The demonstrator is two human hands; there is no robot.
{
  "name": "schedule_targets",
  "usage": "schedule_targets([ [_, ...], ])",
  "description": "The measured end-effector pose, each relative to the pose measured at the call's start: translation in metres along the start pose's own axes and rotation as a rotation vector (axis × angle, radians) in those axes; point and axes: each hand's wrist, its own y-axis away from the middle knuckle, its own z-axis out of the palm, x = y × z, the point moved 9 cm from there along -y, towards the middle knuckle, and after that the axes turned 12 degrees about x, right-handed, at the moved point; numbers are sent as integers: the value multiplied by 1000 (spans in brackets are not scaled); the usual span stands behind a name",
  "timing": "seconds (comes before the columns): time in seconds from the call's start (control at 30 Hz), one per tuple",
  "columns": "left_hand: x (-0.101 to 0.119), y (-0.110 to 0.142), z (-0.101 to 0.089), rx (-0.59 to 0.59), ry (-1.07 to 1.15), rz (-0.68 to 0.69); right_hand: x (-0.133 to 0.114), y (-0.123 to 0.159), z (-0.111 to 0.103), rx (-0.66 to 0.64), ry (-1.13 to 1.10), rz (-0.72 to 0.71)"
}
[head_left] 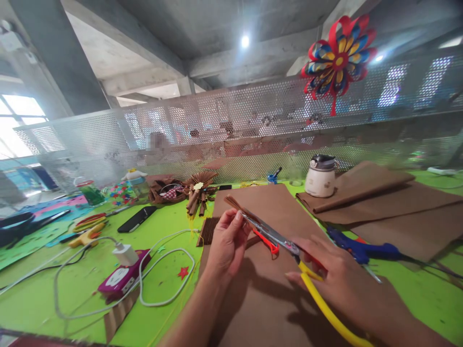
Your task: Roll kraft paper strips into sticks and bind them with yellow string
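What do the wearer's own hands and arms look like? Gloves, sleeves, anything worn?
Left hand and right hand are ungloved. No sleeve, watch or bracelet shows on the visible forearms. Some fingers are hidden, so rings can't be ruled out.

A lamp glares white overhead in a soft halo, and the window at far left is blown out, while the ceiling is grey and dim. Shadows below the hands darken the brown paper. The outer edges look stretched and smeared; a patch at the perforated panel is pixelated.
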Motion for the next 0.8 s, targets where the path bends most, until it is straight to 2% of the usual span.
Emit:
schedule_targets([
  [0.33, 2, 4, 7, -54, 13, -1, -16, -2, -13, 25, 14, -22],
  [0.47, 2, 4, 7, -64, -9, 3, -14, -1, -14, 70, 16, -35],
  [0.8, 1, 5, 7, -68, -17, 5, -10, 2, -9, 55, 12, -34],
])
